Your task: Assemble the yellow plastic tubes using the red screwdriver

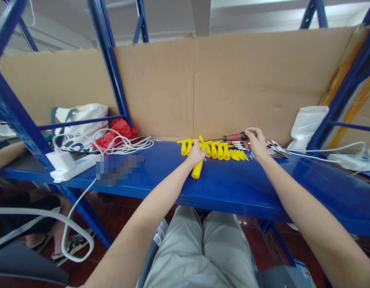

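My left hand [197, 153] is wrapped round a yellow plastic piece [197, 170], whose wide tubular end points toward me over the blue shelf [161, 176]. In my right hand [255, 141] is a screwdriver [236, 137] with a red and black handle. Its thin shaft points left, its tip at the top of the yellow piece; whether they touch I cannot tell. Behind my left hand stands a row of similar yellow pieces [221, 151]. Several small yellow wedge-like parts [239, 155] lie to their right, near my right hand.
Dark and white flat pieces [275, 149] lie right of my right hand. A power strip [78, 167], coiled white cable [127, 147], red bag [117, 133] and white tote [83, 122] sit left. Cardboard [233, 80] walls the back. Another person's arm [9, 157] shows at far left.
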`<move>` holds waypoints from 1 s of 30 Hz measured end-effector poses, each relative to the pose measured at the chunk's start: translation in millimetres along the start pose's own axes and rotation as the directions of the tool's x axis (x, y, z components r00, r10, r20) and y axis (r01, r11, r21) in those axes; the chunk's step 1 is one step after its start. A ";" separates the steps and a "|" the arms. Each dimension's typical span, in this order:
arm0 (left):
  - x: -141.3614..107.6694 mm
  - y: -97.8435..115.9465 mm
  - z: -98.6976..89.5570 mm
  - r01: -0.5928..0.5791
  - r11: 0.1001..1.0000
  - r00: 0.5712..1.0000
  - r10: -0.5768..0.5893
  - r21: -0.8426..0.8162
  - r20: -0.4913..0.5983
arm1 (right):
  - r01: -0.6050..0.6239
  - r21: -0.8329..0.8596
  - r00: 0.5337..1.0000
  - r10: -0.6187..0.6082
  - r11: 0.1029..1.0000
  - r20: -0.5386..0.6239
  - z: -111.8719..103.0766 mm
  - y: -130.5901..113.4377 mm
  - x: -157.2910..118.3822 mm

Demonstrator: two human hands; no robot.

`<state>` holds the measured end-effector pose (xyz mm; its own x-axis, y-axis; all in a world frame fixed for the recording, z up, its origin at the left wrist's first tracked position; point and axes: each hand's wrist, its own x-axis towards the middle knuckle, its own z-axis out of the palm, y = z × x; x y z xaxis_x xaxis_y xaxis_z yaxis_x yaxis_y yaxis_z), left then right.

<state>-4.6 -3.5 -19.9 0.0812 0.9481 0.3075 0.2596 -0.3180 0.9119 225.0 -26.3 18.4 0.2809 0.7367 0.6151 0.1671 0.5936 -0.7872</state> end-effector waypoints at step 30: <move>2.1 -2.5 -0.2 -0.016 0.999 1.000 0.016 0.037 0.013 | -0.118 0.026 0.993 0.119 0.993 -0.026 4.1 -7.9 -5.0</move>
<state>-5.3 -0.7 -21.4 0.0977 0.9429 0.3183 0.2938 -0.3329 0.8960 218.4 -33.2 21.7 0.3235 0.7933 0.5158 0.1077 0.5107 -0.8530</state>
